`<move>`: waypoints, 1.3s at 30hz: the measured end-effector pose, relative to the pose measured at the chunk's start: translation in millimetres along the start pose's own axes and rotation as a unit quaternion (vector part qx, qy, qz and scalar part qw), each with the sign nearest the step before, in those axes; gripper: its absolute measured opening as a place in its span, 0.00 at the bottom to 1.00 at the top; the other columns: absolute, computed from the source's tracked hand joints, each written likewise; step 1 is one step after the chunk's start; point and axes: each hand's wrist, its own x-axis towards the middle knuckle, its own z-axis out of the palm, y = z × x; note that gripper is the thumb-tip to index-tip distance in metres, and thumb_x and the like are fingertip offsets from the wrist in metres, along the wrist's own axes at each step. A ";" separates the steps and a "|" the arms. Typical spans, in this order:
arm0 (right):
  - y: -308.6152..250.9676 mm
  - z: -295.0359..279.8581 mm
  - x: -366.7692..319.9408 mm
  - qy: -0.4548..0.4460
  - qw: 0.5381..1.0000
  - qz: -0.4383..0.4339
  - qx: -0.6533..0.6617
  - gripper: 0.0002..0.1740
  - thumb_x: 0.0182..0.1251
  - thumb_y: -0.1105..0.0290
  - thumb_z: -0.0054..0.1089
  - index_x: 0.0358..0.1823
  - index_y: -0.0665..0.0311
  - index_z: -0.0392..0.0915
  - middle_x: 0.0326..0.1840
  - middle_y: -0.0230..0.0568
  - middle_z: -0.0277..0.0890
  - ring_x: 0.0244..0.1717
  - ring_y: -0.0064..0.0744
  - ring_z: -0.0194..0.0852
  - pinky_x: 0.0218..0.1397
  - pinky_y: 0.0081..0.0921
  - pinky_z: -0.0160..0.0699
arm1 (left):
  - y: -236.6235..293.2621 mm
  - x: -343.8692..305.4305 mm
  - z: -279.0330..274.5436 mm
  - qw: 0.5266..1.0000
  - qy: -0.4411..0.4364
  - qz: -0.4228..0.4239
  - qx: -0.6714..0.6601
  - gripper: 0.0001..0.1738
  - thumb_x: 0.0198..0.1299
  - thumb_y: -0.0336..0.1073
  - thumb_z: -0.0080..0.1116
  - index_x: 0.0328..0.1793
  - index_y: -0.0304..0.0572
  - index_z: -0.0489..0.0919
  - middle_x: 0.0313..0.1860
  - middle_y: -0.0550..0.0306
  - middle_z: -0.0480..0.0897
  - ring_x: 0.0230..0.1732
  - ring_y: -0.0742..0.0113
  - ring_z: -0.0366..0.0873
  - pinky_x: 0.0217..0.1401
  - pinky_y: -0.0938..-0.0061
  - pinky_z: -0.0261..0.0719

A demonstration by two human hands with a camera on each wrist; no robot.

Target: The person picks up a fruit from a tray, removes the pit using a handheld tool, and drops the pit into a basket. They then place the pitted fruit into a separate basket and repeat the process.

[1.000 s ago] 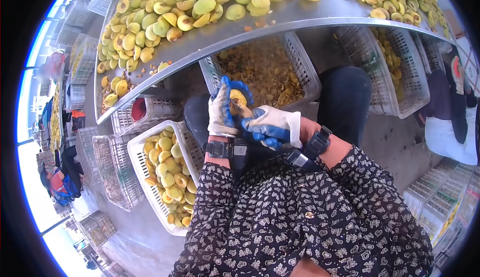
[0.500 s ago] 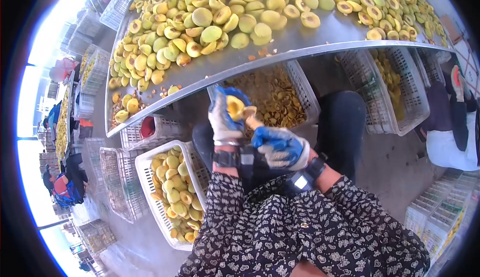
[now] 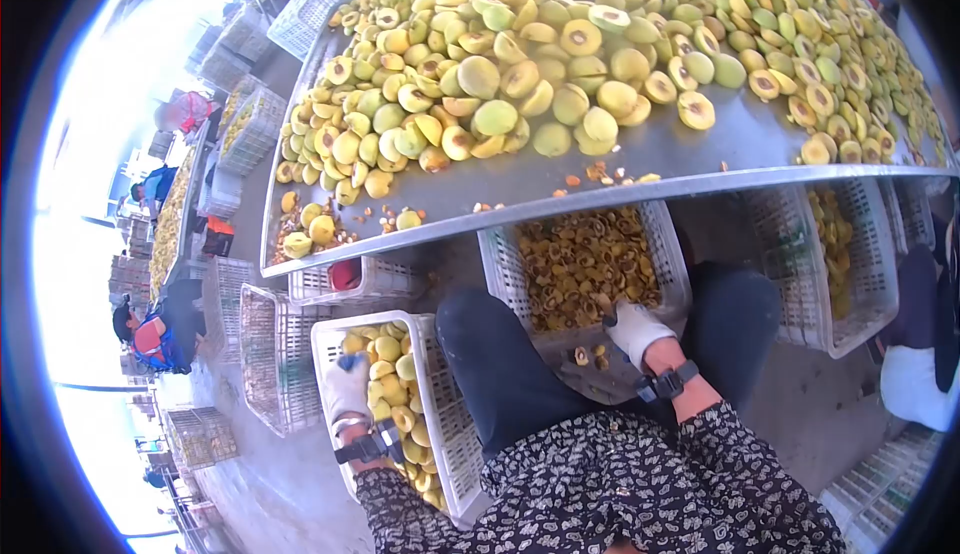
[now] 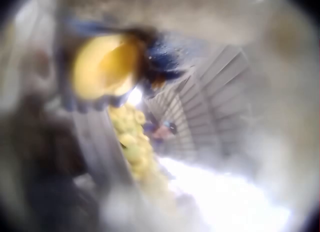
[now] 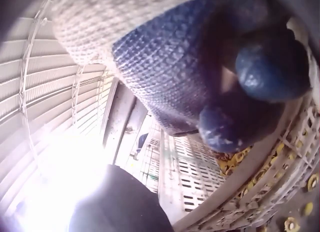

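Observation:
My gloved left hand (image 3: 347, 386) is over a white crate (image 3: 323, 354) of yellow-green peach halves (image 3: 388, 369). Its blue-coated fingers curl round a hollowed yellow peach half (image 4: 106, 66), seen blurred in the left wrist view. My gloved right hand (image 3: 640, 332) hangs at the near edge of another crate (image 3: 672, 244), which holds brown and yellow peach scraps (image 3: 580, 264). In the right wrist view its blue fingers (image 5: 272, 69) are curled, with a pale brown piece (image 5: 228, 81) showing between them; most of that piece is hidden.
A metal table (image 3: 690, 154) heaped with halved peaches (image 3: 480, 79) spans the front, its raised edge above the crates. More crates (image 3: 790, 284) stand at right and at left. Scraps (image 3: 590, 356) lie on the floor between my knees. Another person (image 3: 160, 334) is far left.
My hands have come apart from working together on the peach half. The left has moved left and down over the peach crate with it, the right to the scrap crate. The view has tilted.

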 end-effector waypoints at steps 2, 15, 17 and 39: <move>1.9 5.9 8.8 -0.020 1.000 -0.008 0.022 0.19 0.59 0.62 0.50 0.41 0.71 0.78 0.42 0.63 0.75 0.46 0.57 0.75 0.49 0.44 0.73 | -0.5 4.5 -10.9 0.995 0.023 0.028 0.091 0.22 0.48 0.46 0.62 0.45 0.38 0.80 0.37 0.39 0.81 0.41 0.48 0.81 0.45 0.63 0.76; 2.8 13.9 10.2 -0.030 0.997 -0.063 0.037 0.24 0.61 0.55 0.47 0.45 0.69 0.76 0.43 0.63 0.75 0.49 0.59 0.73 0.50 0.44 0.71 | 297.0 120.4 7.5 0.873 0.058 0.467 0.129 0.31 0.48 0.47 0.63 0.61 0.55 0.71 0.55 0.53 0.74 0.59 0.53 0.69 0.59 0.56 0.64; -0.5 8.2 7.6 -0.018 0.995 -0.092 0.015 0.24 0.61 0.54 0.47 0.46 0.69 0.76 0.44 0.62 0.75 0.50 0.58 0.73 0.50 0.43 0.71 | 298.3 117.3 14.5 0.868 0.086 0.452 0.189 0.29 0.48 0.48 0.62 0.59 0.54 0.72 0.52 0.56 0.75 0.55 0.55 0.71 0.56 0.58 0.67; -28.8 -22.6 -22.1 -0.021 0.906 -0.044 0.421 0.10 0.61 0.62 0.59 0.33 0.62 0.76 0.19 0.33 0.73 0.17 0.25 0.70 0.21 0.24 0.69 | 235.8 3.9 18.0 0.519 -0.296 0.165 -0.785 0.17 0.61 0.37 0.56 0.54 0.38 0.75 0.48 0.54 0.79 0.44 0.65 0.80 0.42 0.72 0.83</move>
